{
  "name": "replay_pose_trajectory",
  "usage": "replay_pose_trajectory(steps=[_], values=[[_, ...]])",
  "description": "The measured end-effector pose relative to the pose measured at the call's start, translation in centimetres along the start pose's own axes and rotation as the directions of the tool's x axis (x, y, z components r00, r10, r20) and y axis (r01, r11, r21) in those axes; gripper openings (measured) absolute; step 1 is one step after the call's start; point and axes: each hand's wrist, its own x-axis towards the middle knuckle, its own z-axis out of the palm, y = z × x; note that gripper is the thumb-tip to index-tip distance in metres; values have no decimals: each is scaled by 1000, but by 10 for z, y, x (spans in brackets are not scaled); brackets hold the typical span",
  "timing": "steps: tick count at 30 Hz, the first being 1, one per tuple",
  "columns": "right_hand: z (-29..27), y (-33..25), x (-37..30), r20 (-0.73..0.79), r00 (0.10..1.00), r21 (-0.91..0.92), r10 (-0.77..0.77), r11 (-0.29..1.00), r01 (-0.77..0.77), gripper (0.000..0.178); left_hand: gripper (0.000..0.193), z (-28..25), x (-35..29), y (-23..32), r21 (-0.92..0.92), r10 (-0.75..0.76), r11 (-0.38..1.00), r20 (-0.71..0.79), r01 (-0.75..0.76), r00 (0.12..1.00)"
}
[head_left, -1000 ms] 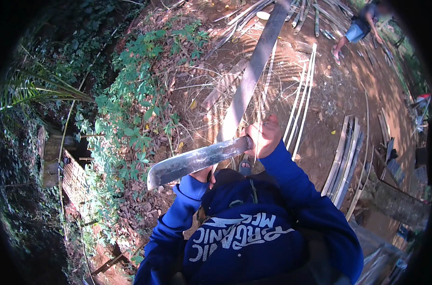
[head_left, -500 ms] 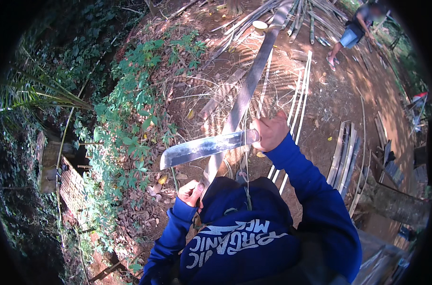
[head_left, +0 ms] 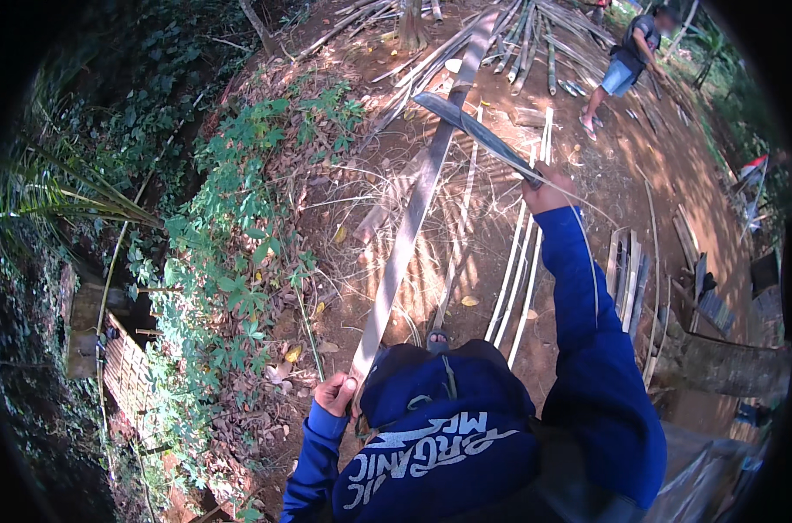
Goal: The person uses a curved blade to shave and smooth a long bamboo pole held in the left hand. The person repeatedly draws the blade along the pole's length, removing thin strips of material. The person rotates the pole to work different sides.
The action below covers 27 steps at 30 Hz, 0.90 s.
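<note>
Okay, machete swung outward — right hand clenched round its handle, blade crossing the long strip far out. Left hand pinches the near end — work seems shifted farther along.

I see a dark grey knife, a grey-brown strip and a deep blue top with white letters. Thin sticks look creamy, leaves green, and brown ground has stripy shadows.
</note>
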Motion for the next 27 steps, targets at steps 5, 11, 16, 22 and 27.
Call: replay_pose_trajectory(steps=[5, 11, 16, 22, 27], values=[[-11, -60, -27, 174, 929, -3, -328, 943, 334, 18, 25, -4, -2, -11, -6, -79, 997, -61, 79, 995], [-13, -22, 23, 115, 992, -48, -56, 997, 62, 19, 28, -25, -22, -70, 63, 85, 995, -26, -83, 996], [-11, -39, 4, 92, 976, 14, -198, 980, 198, 18, 26, -23, -10, -90, 12, 96, 995, -12, -96, 995], [0, -11, 20, 58, 974, 107, -219, 971, 213, 18, 21, -35, -18, -109, 63, 50, 997, -41, -48, 998], [6, -25, 0, 78, 936, 4, -343, 939, 344, 19, 31, 3, 14, -81, 62, -5, 998, 0, 5, 1000]])
